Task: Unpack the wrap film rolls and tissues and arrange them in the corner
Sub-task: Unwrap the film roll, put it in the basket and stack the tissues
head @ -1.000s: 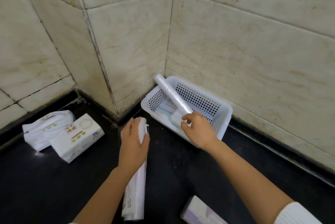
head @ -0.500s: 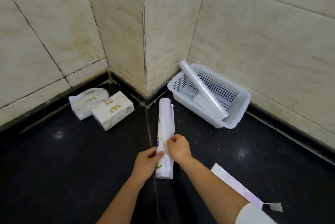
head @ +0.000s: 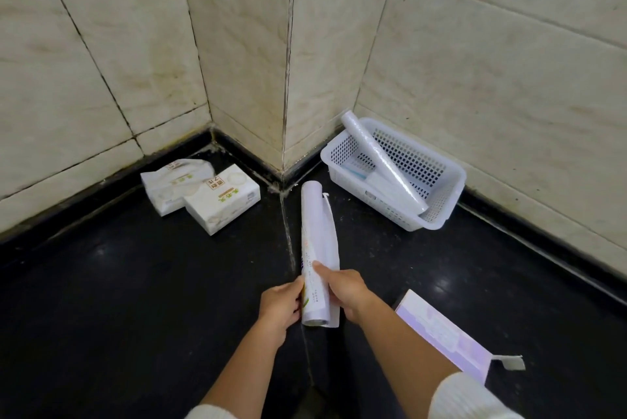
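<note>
At far left, against the tiled wall, two tissue packs [head: 203, 195] lie on the black floor [head: 118, 283], touching each other, well apart from both hands. The print on them is too small to read.

Centre, near: left hand [head: 280, 308] grips the near end of the wrapped film roll [head: 314, 249] from its left side, fingers curled round it. The roll lies lengthwise, its far end pointing at the protruding wall corner [head: 288, 79]. A loose wrapper edge [head: 330, 239] stands off along its right side. Right hand [head: 347, 293] holds the same near end from the right, thumb on top, pinching roll and wrapper. Fingers underneath are hidden.

Right, far: white perforated basket [head: 453, 201] sits on the floor in the wall corner, well apart from the hands. A bare film roll [head: 383, 164] lies slantwise in it, far end poking over the rim. Something pale blue [head: 354, 171] sits under it, hard to make out.

Right, near: a purple box [head: 441, 334] lies flat just beside the right forearm, partly covered by it, with a torn flap [head: 510, 362] at its near end. Both white sleeves are cut off by the bottom edge.
</note>
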`<state>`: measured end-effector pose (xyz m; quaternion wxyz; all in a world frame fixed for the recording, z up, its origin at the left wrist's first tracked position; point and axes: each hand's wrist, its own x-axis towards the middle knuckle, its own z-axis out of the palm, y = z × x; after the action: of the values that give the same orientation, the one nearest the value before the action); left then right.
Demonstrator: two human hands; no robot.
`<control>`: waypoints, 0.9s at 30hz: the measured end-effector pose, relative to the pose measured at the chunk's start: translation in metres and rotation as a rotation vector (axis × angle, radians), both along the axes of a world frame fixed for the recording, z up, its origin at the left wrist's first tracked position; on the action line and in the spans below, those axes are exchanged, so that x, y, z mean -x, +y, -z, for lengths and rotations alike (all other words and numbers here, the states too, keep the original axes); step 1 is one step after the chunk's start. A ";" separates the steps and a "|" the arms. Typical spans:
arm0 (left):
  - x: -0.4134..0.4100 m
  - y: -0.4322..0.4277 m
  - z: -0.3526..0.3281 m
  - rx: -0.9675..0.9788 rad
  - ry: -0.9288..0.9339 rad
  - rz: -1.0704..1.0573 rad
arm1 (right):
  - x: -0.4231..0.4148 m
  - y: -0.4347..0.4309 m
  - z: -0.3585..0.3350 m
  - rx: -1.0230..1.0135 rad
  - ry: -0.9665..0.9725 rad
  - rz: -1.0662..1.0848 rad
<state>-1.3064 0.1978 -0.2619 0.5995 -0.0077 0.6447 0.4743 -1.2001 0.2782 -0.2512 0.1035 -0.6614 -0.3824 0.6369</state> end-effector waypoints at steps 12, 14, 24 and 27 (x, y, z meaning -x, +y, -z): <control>0.009 -0.013 -0.011 -0.014 -0.020 -0.139 | -0.004 -0.021 -0.012 0.045 0.238 0.068; 0.006 -0.014 -0.010 -0.018 -0.007 -0.121 | -0.006 -0.022 -0.016 0.039 0.229 0.040; 0.038 -0.022 -0.007 0.052 0.324 0.141 | -0.038 -0.003 -0.053 -0.175 -0.026 -0.158; 0.046 -0.007 -0.014 0.078 0.421 0.369 | -0.062 0.014 -0.066 -0.261 -0.044 -0.202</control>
<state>-1.3527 0.1903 -0.2483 0.5279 0.1854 0.7634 0.3229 -1.1379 0.2923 -0.1852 0.1157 -0.6145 -0.5285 0.5741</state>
